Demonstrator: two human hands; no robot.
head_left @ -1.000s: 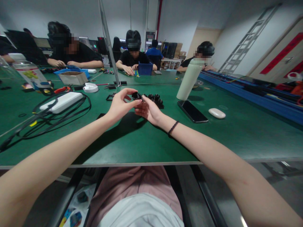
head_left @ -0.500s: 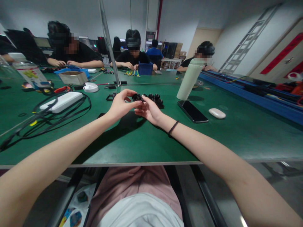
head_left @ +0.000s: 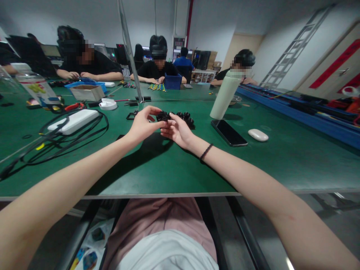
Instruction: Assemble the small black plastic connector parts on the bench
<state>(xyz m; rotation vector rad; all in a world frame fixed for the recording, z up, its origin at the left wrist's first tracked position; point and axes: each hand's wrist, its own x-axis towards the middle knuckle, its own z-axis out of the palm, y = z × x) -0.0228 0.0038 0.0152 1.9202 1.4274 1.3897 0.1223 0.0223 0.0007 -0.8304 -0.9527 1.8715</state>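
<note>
My left hand (head_left: pixel 144 125) and my right hand (head_left: pixel 177 130) meet above the green table (head_left: pixel 157 168), both pinching a small black ridged part (head_left: pixel 162 116). The left thumb and fingers curl over its left side. The right fingertips press on it from the right. Just behind the hands lies a short row of similar black parts (head_left: pixel 186 118) on the table. A black band circles my right wrist.
A black phone (head_left: pixel 228 132) and a white oval case (head_left: pixel 258 134) lie to the right, a pale bottle (head_left: pixel 225 96) behind them. A white power bank with black cables (head_left: pixel 73 122) lies left. A metal pole (head_left: pixel 129 52) stands ahead. Several people work at the far side.
Both hands stay together on the black part with only slight finger shifts. A person across the table has moved their hands a little.
</note>
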